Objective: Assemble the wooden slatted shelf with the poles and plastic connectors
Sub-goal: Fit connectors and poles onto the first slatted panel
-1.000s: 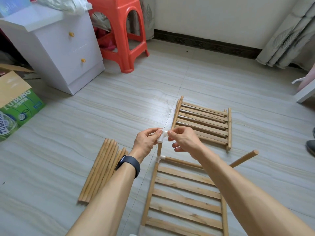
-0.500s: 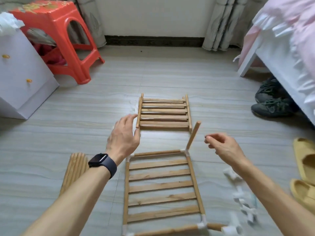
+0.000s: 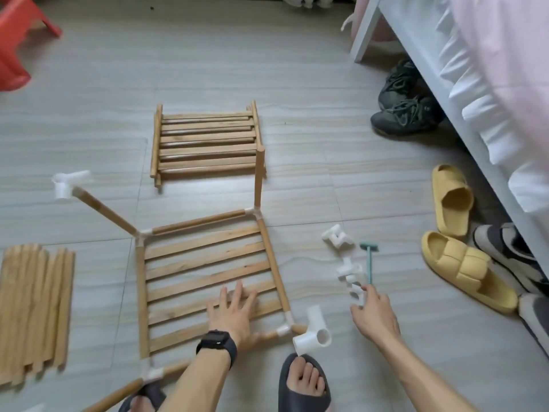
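The wooden shelf panel [image 3: 208, 278] lay flat on the grey floor. It had pale slats running between two round side rails, and white plastic corner joints [image 3: 145, 233] at its corners. From its far-right corner an upright pole [image 3: 259, 176] rose straight. From its far-left corner a leaning pole [image 3: 104, 212] tilted outward, capped by a white three-way connector [image 3: 66, 184]. At the panel's near-right corner a short stub carried a second capped connector [image 3: 313, 331], and a low pole [image 3: 118, 394] ran out from the near-left corner. The left hand [image 3: 234, 313] rested palm-down on the panel's nearest slats, fingers spread. Right of the panel, the right hand [image 3: 374, 316] pinched a small white piece [image 3: 358, 294] between thumb and forefinger. That piece lay at the near end of a scatter of loose connectors [image 3: 338, 237], beside a teal mallet [image 3: 369, 263]. Beyond the panel lay a stack of spare panels [image 3: 205, 141], and left of it a bundle of wooden sticks [image 3: 32, 307].
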A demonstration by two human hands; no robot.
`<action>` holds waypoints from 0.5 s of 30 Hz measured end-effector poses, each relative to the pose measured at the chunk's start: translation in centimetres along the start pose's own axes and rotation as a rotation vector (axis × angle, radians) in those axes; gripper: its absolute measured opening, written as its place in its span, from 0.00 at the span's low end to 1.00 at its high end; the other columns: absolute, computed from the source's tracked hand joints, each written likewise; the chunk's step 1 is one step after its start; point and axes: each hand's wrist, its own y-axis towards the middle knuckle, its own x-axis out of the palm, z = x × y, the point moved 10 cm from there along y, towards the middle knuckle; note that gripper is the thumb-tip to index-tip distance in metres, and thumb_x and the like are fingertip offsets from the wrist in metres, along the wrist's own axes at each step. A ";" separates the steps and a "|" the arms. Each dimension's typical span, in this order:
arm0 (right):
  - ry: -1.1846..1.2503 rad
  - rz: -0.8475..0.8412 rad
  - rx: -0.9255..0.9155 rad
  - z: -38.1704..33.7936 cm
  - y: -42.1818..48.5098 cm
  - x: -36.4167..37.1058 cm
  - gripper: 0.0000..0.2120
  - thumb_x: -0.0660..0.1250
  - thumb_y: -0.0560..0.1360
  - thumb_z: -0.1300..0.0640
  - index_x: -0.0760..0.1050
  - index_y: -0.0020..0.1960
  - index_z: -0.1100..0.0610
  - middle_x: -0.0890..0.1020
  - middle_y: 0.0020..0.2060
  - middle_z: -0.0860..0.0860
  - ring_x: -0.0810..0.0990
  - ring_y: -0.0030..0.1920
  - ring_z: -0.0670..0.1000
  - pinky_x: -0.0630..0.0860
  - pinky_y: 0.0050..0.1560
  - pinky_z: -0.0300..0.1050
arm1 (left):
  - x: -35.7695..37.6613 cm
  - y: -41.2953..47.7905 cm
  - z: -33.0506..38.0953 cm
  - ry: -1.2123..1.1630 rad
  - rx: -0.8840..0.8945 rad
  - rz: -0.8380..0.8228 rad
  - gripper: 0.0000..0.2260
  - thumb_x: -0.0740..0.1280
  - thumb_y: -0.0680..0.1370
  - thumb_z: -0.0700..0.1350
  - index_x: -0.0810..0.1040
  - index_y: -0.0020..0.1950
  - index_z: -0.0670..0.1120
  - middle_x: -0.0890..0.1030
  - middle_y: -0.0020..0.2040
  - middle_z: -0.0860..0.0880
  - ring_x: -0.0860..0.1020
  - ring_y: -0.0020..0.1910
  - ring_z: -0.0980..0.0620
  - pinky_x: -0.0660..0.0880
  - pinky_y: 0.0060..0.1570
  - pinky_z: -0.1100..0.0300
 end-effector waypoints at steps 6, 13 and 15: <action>-0.084 0.039 -0.007 -0.6 0.9 0.2 0.20 0.62 0.79 0.50 0.66 0.71 0.48 0.71 0.62 0.57 0.78 0.57 0.64 0.74 0.53 0.53 | 2.8 -0.5 -2.5 -0.004 0.040 -0.009 0.45 0.60 0.77 0.69 0.25 0.72 0.61 0.24 0.74 0.53 0.34 0.79 0.41 0.43 0.74 0.29; 0.146 0.033 -0.092 -1.1 -0.1 1.2 0.10 0.68 0.77 0.47 0.77 0.56 0.49 0.81 0.45 0.52 0.80 0.52 0.58 0.71 0.48 0.46 | 3.2 -0.6 -3.4 -0.016 0.007 -0.059 0.52 0.65 0.75 0.67 0.28 0.79 0.52 0.25 0.74 0.58 0.34 0.80 0.44 0.43 0.73 0.29; 0.404 -0.005 -0.070 -1.8 -1.1 1.1 0.09 0.69 0.78 0.48 0.80 0.53 0.52 0.83 0.38 0.51 0.82 0.44 0.54 0.72 0.45 0.45 | 3.3 -0.7 -4.1 0.011 0.004 -0.070 0.52 0.66 0.75 0.67 0.28 0.79 0.53 0.27 0.77 0.58 0.35 0.80 0.45 0.44 0.73 0.29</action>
